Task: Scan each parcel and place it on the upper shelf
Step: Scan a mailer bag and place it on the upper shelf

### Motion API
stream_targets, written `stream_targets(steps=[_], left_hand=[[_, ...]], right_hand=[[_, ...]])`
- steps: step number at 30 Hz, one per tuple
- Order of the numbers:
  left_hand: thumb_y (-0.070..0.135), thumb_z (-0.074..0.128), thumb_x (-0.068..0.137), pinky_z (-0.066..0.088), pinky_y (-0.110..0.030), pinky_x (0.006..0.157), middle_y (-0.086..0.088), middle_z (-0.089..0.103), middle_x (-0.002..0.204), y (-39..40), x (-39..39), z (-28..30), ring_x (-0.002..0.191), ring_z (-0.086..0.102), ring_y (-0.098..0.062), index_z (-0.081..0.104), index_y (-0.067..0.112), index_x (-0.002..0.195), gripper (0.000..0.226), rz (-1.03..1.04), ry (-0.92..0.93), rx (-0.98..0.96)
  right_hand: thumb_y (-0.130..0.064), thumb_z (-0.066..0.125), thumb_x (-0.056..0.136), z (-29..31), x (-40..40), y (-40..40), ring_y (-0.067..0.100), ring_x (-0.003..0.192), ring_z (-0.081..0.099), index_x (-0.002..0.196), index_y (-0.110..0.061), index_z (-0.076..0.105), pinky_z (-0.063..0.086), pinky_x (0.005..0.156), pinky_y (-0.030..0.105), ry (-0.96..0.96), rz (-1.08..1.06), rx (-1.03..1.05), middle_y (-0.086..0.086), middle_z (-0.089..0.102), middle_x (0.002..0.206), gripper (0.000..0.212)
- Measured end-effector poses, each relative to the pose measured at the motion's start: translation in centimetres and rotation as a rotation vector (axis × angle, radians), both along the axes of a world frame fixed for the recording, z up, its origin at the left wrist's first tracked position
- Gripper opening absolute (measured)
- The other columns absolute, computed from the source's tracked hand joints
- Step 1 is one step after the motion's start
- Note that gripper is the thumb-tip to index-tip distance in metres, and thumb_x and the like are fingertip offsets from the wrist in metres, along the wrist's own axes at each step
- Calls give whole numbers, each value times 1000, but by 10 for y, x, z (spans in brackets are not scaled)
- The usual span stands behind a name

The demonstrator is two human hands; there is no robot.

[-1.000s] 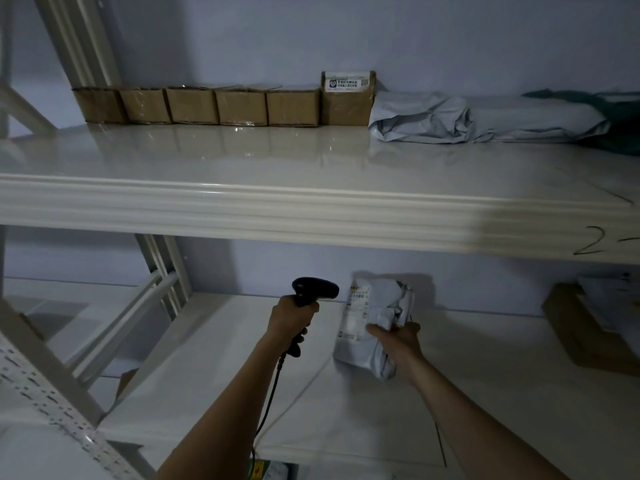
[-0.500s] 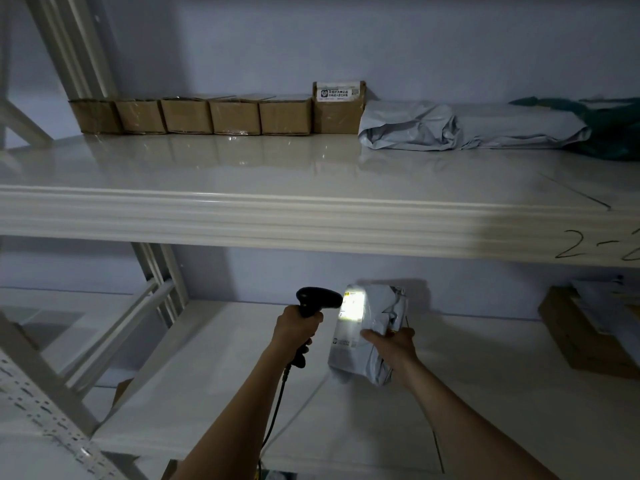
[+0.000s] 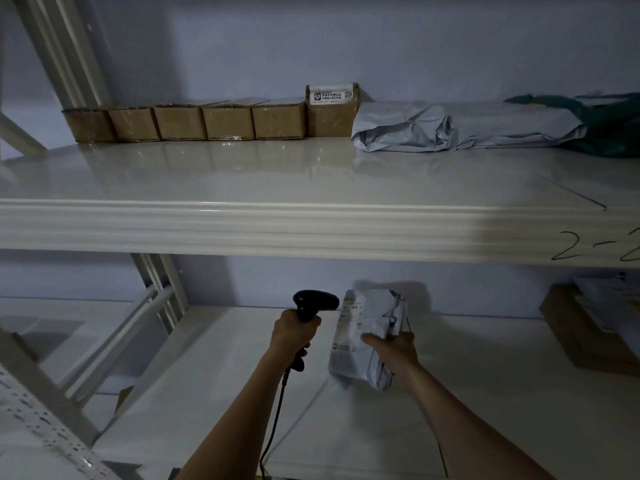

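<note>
Dim light here, and the print on the parcel label [image 3: 350, 323] is too small to read. Your left hand [image 3: 292, 336] is wrapped round the black barcode scanner [image 3: 313, 304], nose aimed at that label. Your right hand [image 3: 393, 349] clutches the grey poly-bag parcel [image 3: 367, 341] upright above the lower shelf [image 3: 485, 393]. On the glossy white upper shelf [image 3: 277, 174], a row of cardboard boxes [image 3: 214, 123] and grey mailers [image 3: 450, 128] sit against the wall, and a green bag [image 3: 609, 126] is cut off at right.
</note>
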State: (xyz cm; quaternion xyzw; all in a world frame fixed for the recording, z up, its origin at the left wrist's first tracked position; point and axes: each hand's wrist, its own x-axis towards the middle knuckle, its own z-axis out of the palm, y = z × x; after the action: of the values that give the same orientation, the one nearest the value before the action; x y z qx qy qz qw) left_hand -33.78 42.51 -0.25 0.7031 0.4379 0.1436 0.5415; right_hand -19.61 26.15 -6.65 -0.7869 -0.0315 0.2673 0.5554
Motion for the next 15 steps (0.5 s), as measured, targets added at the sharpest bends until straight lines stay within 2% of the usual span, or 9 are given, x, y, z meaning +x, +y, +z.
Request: stream_targets(steps=[6, 11, 13, 15], left_hand=[[23, 64, 77, 47, -22, 47, -9, 65, 68, 4, 2, -1, 52, 59, -21, 66, 8, 85, 18, -13, 20, 21], [21, 64, 77, 48, -22, 47, -9, 66, 70, 8, 0, 1, 54, 59, -21, 65, 12, 91, 17, -16, 17, 19], [13, 64, 78, 49, -25, 49, -10, 63, 71, 8, -2, -3, 55, 58, -21, 61, 10, 94, 16, -54, -13, -18], [0, 61, 80, 50, -30, 54, -13, 55, 69, 12, -1, -18, 55, 54, -22, 52, 1, 87, 11, -127, -24, -104]], right_hand=[[-33, 89, 71, 1, 3, 2, 23, 91, 61, 111, -13, 27, 52, 83, 33, 6, -4, 28, 5, 57, 106, 76], [-35, 88, 71, 3, 7, 4, 25, 93, 60, 113, -12, 26, 51, 84, 34, 31, 12, 25, 5, 57, 106, 78], [-35, 88, 72, 6, 5, -1, 24, 93, 58, 119, -11, 30, 50, 84, 33, 30, 13, 20, -1, 54, 99, 79], [-34, 87, 72, -1, 9, -1, 24, 93, 62, 123, -5, 40, 52, 83, 33, 39, -3, 19, -2, 58, 97, 76]])
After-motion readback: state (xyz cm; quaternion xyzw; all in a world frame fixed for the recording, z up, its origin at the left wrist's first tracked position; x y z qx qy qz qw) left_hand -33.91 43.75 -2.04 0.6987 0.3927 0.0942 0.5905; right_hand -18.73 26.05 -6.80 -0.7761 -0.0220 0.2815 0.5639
